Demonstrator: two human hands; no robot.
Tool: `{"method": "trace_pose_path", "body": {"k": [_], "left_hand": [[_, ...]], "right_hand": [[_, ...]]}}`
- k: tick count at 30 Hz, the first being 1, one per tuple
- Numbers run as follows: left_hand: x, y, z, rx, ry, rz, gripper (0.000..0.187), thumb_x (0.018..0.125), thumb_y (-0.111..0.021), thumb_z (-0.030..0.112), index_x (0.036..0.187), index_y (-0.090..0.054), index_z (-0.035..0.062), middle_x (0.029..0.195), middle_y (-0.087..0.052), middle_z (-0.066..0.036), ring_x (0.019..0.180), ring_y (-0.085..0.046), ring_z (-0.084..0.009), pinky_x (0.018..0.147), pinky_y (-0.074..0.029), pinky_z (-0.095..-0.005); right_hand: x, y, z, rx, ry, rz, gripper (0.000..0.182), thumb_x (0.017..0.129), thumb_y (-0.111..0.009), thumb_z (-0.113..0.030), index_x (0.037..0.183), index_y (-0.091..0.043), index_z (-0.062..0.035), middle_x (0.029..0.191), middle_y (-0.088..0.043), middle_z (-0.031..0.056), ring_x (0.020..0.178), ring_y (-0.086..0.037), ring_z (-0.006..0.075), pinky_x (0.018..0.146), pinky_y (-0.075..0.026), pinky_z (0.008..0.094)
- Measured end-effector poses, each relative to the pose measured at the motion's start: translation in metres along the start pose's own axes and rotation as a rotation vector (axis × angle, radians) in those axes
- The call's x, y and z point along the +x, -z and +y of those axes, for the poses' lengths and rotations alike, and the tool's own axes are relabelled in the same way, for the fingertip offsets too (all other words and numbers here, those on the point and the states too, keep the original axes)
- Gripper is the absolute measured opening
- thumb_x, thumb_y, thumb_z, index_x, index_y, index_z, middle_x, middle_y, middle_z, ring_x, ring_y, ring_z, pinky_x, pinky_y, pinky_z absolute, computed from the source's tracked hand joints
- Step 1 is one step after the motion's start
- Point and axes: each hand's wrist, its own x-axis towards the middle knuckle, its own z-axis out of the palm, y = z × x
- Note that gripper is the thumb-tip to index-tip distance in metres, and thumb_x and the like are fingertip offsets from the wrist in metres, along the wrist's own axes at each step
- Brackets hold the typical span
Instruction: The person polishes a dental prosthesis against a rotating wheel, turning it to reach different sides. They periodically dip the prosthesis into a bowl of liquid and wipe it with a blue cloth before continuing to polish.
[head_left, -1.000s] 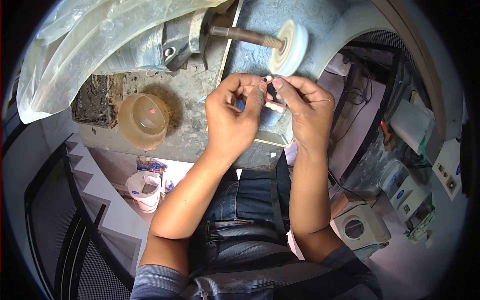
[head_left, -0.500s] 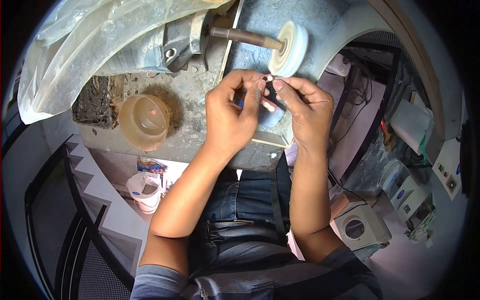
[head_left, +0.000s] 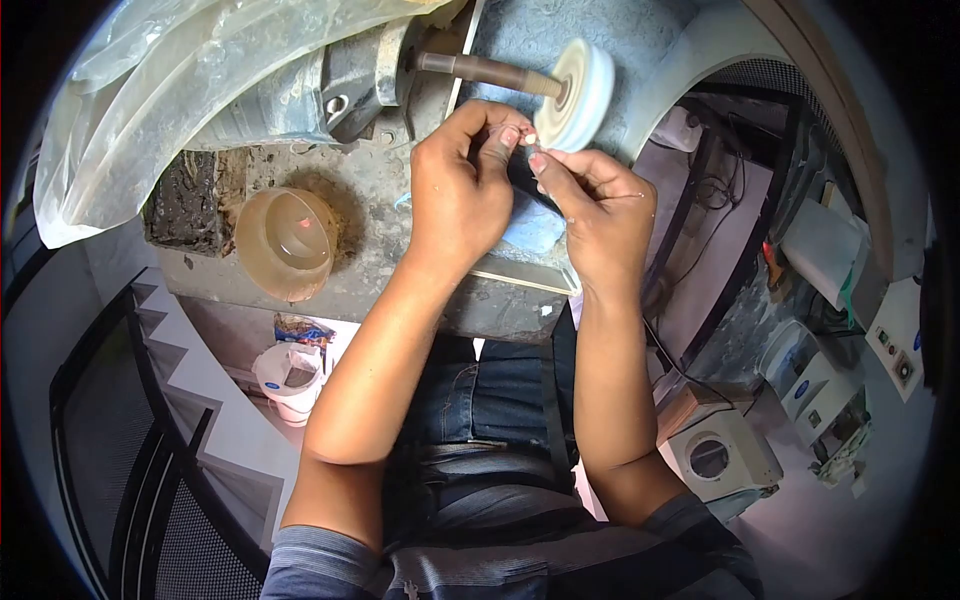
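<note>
A pale round wheel (head_left: 577, 97) sits on the threaded end of a brown shaft (head_left: 490, 72) that comes from a grey motor housing (head_left: 290, 95). Just below and left of the wheel's rim, my left hand (head_left: 462, 190) pinches a small whitish piece (head_left: 530, 139) from the left. My right hand (head_left: 606, 205) meets it from the right, its thumb and finger closed at the same piece. The piece is close to the rim; whether they touch I cannot tell. Its exact shape is too small to make out.
A round bowl of liquid (head_left: 287, 245) stands on the worn bench (head_left: 395, 290), beside a dark crusted block (head_left: 185, 205). Clear plastic sheeting (head_left: 150, 100) drapes over the motor. A blue-grey tray (head_left: 640, 40) lies behind the wheel. Below left is a white bucket (head_left: 288, 380).
Both hands have shifted slightly up and to the left, with the fingertips now a little apart around the small piece. More of the blue surface below them shows.
</note>
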Motion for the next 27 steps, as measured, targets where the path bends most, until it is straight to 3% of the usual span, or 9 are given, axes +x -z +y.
{"method": "trace_pose_path", "body": {"k": [3,5,9,11,15,18,22,24,27], "left_hand": [[0.001,-0.003,-0.001,0.029,-0.029,-0.003,0.010,0.092,-0.053,-0.004,0.093,-0.063,-0.0030,0.083,-0.064,-0.004,0.075,-0.055,-0.0066,0.067,-0.044,-0.0205],[0.002,-0.006,-0.002,0.077,-0.073,0.065,0.009,0.088,-0.054,-0.005,0.087,-0.063,-0.0015,0.074,-0.066,-0.011,0.068,-0.062,-0.0152,0.064,-0.047,-0.0276],[-0.001,-0.005,0.000,0.072,-0.071,0.075,0.009,0.087,-0.055,-0.005,0.088,-0.063,-0.0016,0.074,-0.066,-0.011,0.067,-0.062,-0.0159,0.064,-0.047,-0.0276],[-0.006,0.001,-0.002,-0.060,-0.002,-0.001,0.009,0.092,-0.053,-0.004,0.095,-0.062,-0.0040,0.094,-0.065,-0.008,0.086,-0.059,-0.0117,0.080,-0.048,-0.0258],[-0.015,0.009,-0.005,-0.144,-0.104,-0.017,0.010,0.093,-0.053,-0.003,0.097,-0.061,-0.0048,0.108,-0.063,-0.012,0.098,-0.059,-0.0145,0.089,-0.046,-0.0277],[-0.026,0.016,-0.003,-0.054,-0.076,-0.102,0.022,0.092,-0.053,-0.003,0.112,-0.062,-0.0042,0.125,-0.056,-0.018,0.112,-0.055,-0.0202,0.096,-0.043,-0.0306],[-0.040,0.013,0.002,-0.097,-0.055,-0.140,0.035,0.087,-0.059,0.000,0.122,-0.059,-0.0033,0.135,-0.049,-0.024,0.128,-0.047,-0.0281,0.105,-0.035,-0.0358],[-0.044,0.007,0.003,-0.102,-0.046,-0.150,0.036,0.087,-0.058,0.000,0.123,-0.058,-0.0034,0.134,-0.051,-0.023,0.127,-0.048,-0.0279,0.105,-0.036,-0.0358],[-0.044,0.005,0.000,-0.156,-0.038,-0.185,0.038,0.087,-0.057,-0.003,0.125,-0.056,-0.0025,0.127,-0.057,-0.021,0.120,-0.055,-0.0263,0.099,-0.042,-0.0340]], "right_hand": [[0.000,-0.002,-0.002,0.026,-0.023,0.022,0.007,0.081,-0.072,-0.002,0.082,-0.070,0.0046,0.064,-0.058,-0.0052,0.056,-0.045,-0.0004,0.050,-0.032,0.0170],[0.001,-0.002,0.000,0.018,-0.014,0.026,0.007,0.081,-0.072,-0.002,0.082,-0.070,0.0046,0.064,-0.058,-0.0052,0.056,-0.044,-0.0003,0.050,-0.032,0.0170],[0.002,0.001,0.000,-0.022,0.009,0.001,0.007,0.082,-0.071,-0.002,0.083,-0.070,0.0049,0.064,-0.058,-0.0048,0.056,-0.044,-0.0007,0.050,-0.032,0.0168],[-0.002,-0.002,-0.005,-0.026,0.013,0.010,0.008,0.081,-0.071,-0.003,0.084,-0.070,0.0045,0.062,-0.057,-0.0054,0.055,-0.042,-0.0012,0.049,-0.031,0.0172],[-0.011,0.003,-0.004,-0.128,0.051,-0.041,0.009,0.081,-0.072,-0.004,0.087,-0.071,0.0020,0.057,-0.051,-0.0074,0.051,-0.037,-0.0022,0.046,-0.027,0.0188],[-0.017,0.007,-0.007,-0.213,0.051,-0.069,0.010,0.080,-0.073,-0.005,0.088,-0.071,-0.0003,0.056,-0.047,-0.0070,0.051,-0.033,-0.0005,0.046,-0.026,0.0201],[-0.020,0.013,-0.006,-0.359,0.147,-0.097,0.014,0.075,-0.073,-0.002,0.088,-0.069,-0.0023,0.060,-0.050,-0.0021,0.053,-0.035,0.0046,0.048,-0.031,0.0231],[-0.020,0.014,0.000,-0.392,0.248,-0.132,0.017,0.072,-0.073,0.000,0.088,-0.067,-0.0045,0.065,-0.053,0.0032,0.053,-0.040,0.0110,0.050,-0.035,0.0257],[-0.022,0.012,0.002,-0.370,0.266,-0.139,0.017,0.073,-0.073,0.000,0.088,-0.066,-0.0045,0.067,-0.054,0.0033,0.053,-0.041,0.0125,0.051,-0.037,0.0268]]}}
